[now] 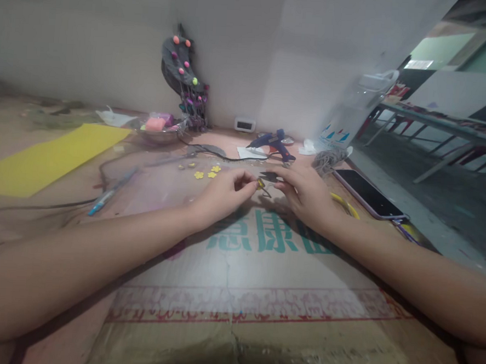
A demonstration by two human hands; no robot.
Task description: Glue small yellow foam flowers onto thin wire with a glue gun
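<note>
My left hand point(225, 191) and my right hand point(304, 192) meet over a flattened cardboard sheet point(244, 292) with green printed characters. Between their fingertips is a small yellow flower-shaped piece point(260, 183) on a thin dark wire. The left thumb and forefinger pinch it from the left. The right fingers are curled at the wire's other side; the exact grip is partly hidden. Several small yellow foam flowers point(206, 173) lie just beyond the left hand.
A blue glue gun point(275, 143) with a black cord lies behind the hands. A phone point(368, 193) and yellow-handled pliers point(344, 203) are at right. Yellow foam sheet point(42, 159), blue pen point(109, 193), bowl of coloured pieces point(161, 126) and a dark beaded craft point(186, 77) stand left and back.
</note>
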